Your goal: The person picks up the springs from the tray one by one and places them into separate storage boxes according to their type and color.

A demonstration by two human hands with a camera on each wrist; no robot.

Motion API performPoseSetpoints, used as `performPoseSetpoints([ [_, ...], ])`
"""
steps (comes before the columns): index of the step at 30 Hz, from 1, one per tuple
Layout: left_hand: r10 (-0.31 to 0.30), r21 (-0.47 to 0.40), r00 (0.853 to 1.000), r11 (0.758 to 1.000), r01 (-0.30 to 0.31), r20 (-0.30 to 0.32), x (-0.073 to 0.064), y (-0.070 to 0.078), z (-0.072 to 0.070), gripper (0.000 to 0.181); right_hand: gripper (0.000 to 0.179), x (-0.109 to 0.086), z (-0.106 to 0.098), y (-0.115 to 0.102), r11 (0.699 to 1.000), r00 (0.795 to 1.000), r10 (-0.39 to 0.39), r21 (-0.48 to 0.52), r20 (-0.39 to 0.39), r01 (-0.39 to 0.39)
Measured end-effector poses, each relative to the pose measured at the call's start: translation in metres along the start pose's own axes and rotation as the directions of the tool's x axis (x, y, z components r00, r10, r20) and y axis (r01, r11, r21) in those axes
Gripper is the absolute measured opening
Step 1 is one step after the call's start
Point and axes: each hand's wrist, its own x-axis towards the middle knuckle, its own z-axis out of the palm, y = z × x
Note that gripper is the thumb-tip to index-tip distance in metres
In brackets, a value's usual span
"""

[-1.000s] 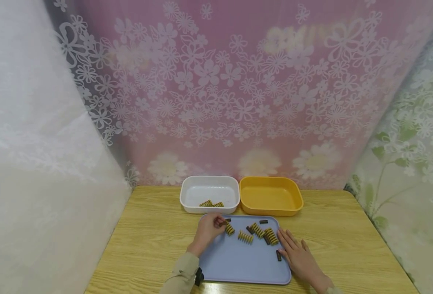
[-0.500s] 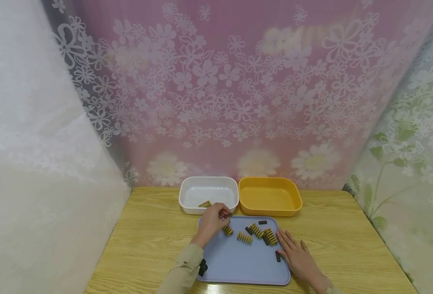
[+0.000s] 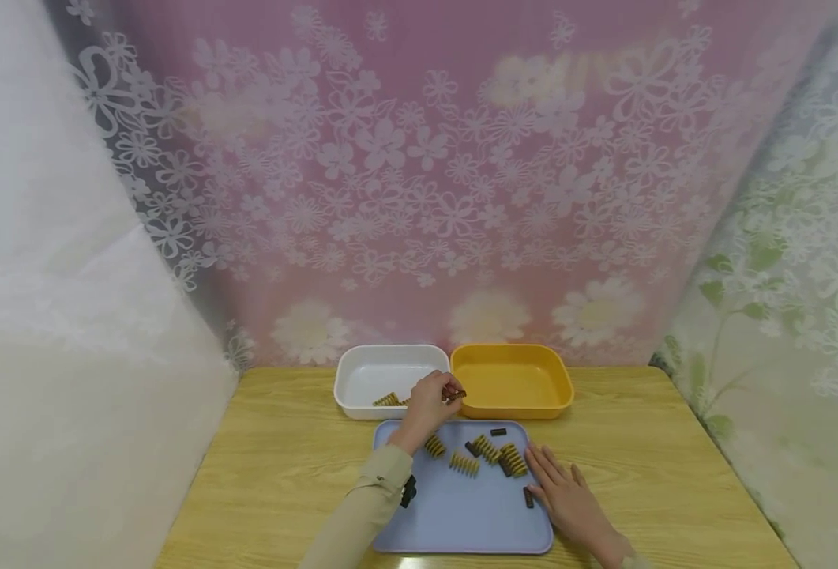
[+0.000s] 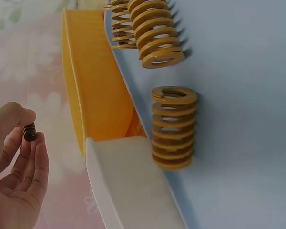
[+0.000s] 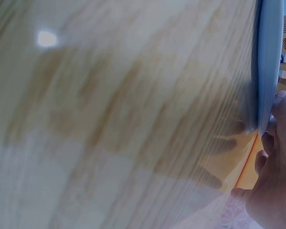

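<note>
My left hand [image 3: 427,407] pinches a small dark coil spring [image 4: 29,132] between thumb and fingertips, above the place where the white bin [image 3: 362,412] and the yellow bin [image 3: 514,413] meet. On the blue tray [image 3: 468,525] lie several larger gold springs [image 3: 464,464] and several small dark springs [image 3: 498,432]. At the tray's right edge my right hand [image 3: 566,499] rests with its fingers extended, close to another dark spring [image 3: 528,497]. Gold springs [image 3: 386,400] lie in the white bin, partly hidden by the left hand.
Both bins stand side by side behind the tray on a wooden table [image 3: 283,466]. A flowered curtain [image 3: 419,197] hangs behind them, and pale sheets close off both sides.
My left hand has taken the dark spring from the tray's back left corner and carried it up and rightward towards the yellow bin. The right hand has stayed at the tray's edge.
</note>
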Motion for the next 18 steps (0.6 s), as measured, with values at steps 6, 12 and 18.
performPoseSetpoints([
  [6, 0.013, 0.000, 0.999, 1.000, -0.013, 0.043, 0.018, 0.004, 0.018, 0.009, 0.056, -0.003, 0.015, 0.013, 0.998, 0.997, -0.046, -0.054, -0.061, 0.042],
  [12, -0.006, 0.071, 0.998, 0.997, 0.002, 0.057, 0.037, -0.001, 0.039, 0.005, 0.057, -0.004, 0.012, 0.009, 0.998, 0.995, -0.059, -0.032, -0.085, 0.057],
  [18, -0.004, 0.169, 0.997, 0.985, -0.010, 0.082, 0.055, -0.002, 0.058, 0.004, 0.057, -0.003, -0.002, -0.003, 1.000, 1.000, -0.010, -0.003, -0.014, 0.010],
])
